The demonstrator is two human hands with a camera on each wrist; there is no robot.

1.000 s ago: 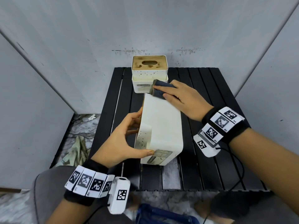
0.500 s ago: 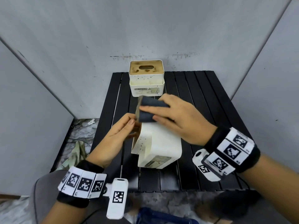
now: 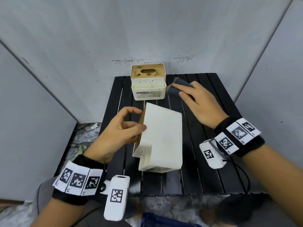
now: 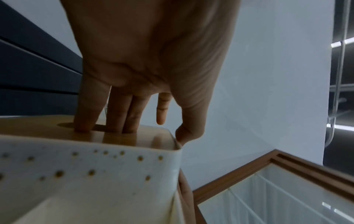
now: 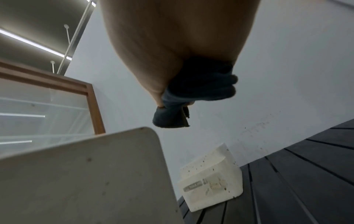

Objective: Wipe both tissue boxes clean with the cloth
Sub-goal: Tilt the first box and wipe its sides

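Dark cloth (image 3: 179, 87) is pinched in my right hand (image 3: 199, 104), lifted beside the far tissue box (image 3: 148, 84), whose lid looks stained and unwiped. My left hand (image 3: 118, 133) grips the tipped near tissue box (image 3: 161, 140) on the table (image 3: 213, 169); I judge it unfinished too.

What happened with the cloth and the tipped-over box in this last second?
The right hand lifted the cloth off the near box and carried it back and right, beside the far box. The left hand shifted its hold to the near box's wooden top. The far box stayed put.
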